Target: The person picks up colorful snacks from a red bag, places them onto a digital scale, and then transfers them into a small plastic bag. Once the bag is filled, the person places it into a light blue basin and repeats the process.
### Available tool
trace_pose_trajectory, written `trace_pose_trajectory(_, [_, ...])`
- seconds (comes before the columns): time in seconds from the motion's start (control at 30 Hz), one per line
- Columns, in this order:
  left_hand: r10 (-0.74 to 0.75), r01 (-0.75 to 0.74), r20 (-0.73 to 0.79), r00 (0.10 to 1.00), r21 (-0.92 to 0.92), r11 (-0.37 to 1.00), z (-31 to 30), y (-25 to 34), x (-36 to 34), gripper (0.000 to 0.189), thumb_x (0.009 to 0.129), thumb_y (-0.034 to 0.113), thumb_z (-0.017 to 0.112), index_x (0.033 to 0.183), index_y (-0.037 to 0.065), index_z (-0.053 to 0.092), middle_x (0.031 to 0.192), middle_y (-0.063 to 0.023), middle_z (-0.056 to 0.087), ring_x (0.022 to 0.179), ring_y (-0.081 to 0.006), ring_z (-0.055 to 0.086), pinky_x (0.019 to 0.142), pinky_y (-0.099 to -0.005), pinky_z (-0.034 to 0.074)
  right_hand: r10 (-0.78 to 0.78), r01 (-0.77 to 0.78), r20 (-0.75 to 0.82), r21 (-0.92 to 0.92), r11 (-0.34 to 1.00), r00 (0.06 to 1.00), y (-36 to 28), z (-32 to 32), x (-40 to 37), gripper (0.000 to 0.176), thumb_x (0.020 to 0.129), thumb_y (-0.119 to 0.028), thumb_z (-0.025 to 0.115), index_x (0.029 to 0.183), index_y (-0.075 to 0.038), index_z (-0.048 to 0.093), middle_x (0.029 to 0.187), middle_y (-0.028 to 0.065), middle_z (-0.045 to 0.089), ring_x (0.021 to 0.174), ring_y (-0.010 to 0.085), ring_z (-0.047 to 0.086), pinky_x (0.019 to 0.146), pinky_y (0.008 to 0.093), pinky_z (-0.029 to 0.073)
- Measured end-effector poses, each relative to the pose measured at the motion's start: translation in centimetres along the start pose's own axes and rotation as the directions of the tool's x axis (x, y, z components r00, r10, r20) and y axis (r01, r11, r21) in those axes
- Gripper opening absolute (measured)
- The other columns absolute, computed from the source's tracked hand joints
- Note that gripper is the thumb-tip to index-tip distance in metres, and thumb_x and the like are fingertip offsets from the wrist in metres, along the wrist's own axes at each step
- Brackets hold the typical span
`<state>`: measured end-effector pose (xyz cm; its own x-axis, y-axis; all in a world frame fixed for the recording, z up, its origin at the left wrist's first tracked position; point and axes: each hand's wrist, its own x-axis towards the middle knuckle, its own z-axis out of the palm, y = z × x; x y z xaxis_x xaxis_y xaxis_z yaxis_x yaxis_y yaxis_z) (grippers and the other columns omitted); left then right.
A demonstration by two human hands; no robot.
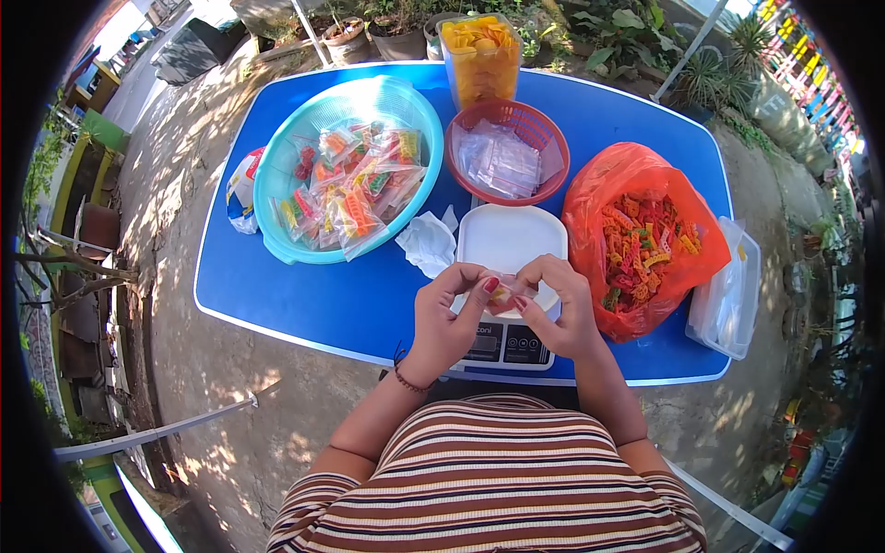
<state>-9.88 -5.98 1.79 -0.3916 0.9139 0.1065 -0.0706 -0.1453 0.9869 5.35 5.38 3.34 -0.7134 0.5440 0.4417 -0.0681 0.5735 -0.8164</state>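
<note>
Now small packet (501, 297) pinched between left hand (447, 318), right hand (562, 309) fingertips.

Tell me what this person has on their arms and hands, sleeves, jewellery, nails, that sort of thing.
Both arms are bare below the short sleeves of a top striped in dark red, white and tan. The left hand has a dark cord bracelet at the wrist. The right hand shows nothing worn at the wrist. The thumbnails of both hands carry red polish.
</note>
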Motion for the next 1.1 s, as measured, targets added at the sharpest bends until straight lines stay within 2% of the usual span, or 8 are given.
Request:
trace_pose_trajectory(0.1, [0.033,-0.035,0.022,0.999,0.110,0.993,0.4,0.5,-0.2,0.017,0.101,0.013,0.061,0.105,-0.004,0.062,0.099,-0.0107,0.073,0.087,-0.0133,0.071,0.079,-0.0264,0.056,0.053,-0.055,-0.043,-0.043,0.998,0.998,0.2,0.9,-0.3,0.010,0.072,0.001,0.065,0.079,-0.001,0.058,0.076,0.0098,0.059,0.070,0.0217,0.056,0.070,0.0312,0.043])
trace_pose_trajectory(0.3, [0.127,-0.148,0.095,0.987,0.253,0.956,-0.6,0.2,0.1,0.014,0.095,0.009,0.066,0.103,-0.002,0.065,0.093,-0.0103,0.072,0.084,-0.0147,0.069,0.076,-0.0280,0.054,-0.069,0.065,-0.011,-0.232,0.970,0.998,-0.5,0.3,0.1,0.010,0.072,0.001,0.068,0.078,-0.001,0.060,0.074,0.0084,0.059,0.070,0.0227,0.057,0.068,0.0317,0.042])
trace_pose_trajectory(0.37, [0.125,-0.143,0.078,0.989,0.300,0.943,-1.0,0.0,0.2,0.013,0.094,0.009,0.068,0.101,-0.002,0.065,0.091,-0.0098,0.071,0.084,-0.0145,0.068,0.076,-0.0288,0.053,-0.037,0.035,-0.006,-0.197,0.980,0.999,-0.2,0.5,0.1,0.010,0.075,0.000,0.070,0.079,-0.001,0.061,0.075,0.0079,0.060,0.070,0.0200,0.057,0.069,0.0301,0.042])
trace_pose_trajectory(0.57, [-0.148,0.146,-0.016,0.989,-0.079,0.986,-1.8,0.1,0.0,0.011,0.095,0.009,0.067,0.099,-0.001,0.068,0.086,-0.0059,0.071,0.083,-0.0084,0.066,0.071,-0.0229,0.054,0.231,-0.231,0.023,0.180,0.956,0.973,0.3,1.4,-0.1,0.009,0.089,-0.004,0.068,0.083,0.000,0.063,0.079,0.0050,0.062,0.073,0.0112,0.056,0.071,0.0249,0.042])
trace_pose_trajectory(0.67, [-0.154,0.154,0.010,0.988,-0.037,0.987,-2.7,-1.0,-0.1,0.016,0.095,0.009,0.067,0.108,-0.001,0.066,0.092,-0.0060,0.071,0.081,-0.0066,0.066,0.072,-0.0220,0.056,0.324,-0.320,0.045,0.339,0.885,0.945,1.0,1.7,-0.2,0.012,0.093,-0.007,0.068,0.084,0.000,0.063,0.077,0.0025,0.062,0.075,0.0085,0.056,0.070,0.0251,0.044])
trace_pose_trajectory(0.8, [-0.147,0.154,0.053,0.988,-0.194,0.969,-3.5,-0.6,0.0,0.029,0.094,0.008,0.068,0.120,-0.002,0.060,0.101,-0.0078,0.070,0.082,-0.0078,0.067,0.073,-0.0234,0.057,0.506,-0.421,0.037,0.608,0.673,0.862,1.0,2.4,0.6,0.015,0.097,-0.013,0.068,0.090,0.000,0.063,0.082,0.0017,0.063,0.078,0.0073,0.058,0.073,0.0244,0.048])
trace_pose_trajectory(0.9, [-0.135,0.139,0.032,0.990,-0.188,0.972,-4.6,-0.9,-0.1,0.035,0.093,0.006,0.069,0.125,-0.002,0.056,0.107,-0.0093,0.069,0.087,-0.0095,0.068,0.073,-0.0234,0.056,0.525,-0.444,0.040,0.592,0.673,0.850,1.6,3.4,0.6,0.019,0.098,-0.015,0.067,0.105,-0.001,0.057,0.092,0.0048,0.064,0.080,0.0082,0.060,0.077,0.0235,0.050])
trace_pose_trajectory(1.1, [-0.131,0.085,-0.118,0.984,-0.336,0.938,-5.6,-1.0,-0.4,0.043,0.092,0.003,0.070,0.130,-0.001,0.051,0.114,-0.0139,0.069,0.090,-0.0122,0.069,0.077,-0.0245,0.056,0.459,-0.427,0.103,0.583,0.691,0.883,0.0,5.8,1.3,0.039,0.091,0.001,0.070,0.111,-0.006,0.038,0.096,0.0083,0.062,0.086,0.0114,0.063,0.078,0.0259,0.054])
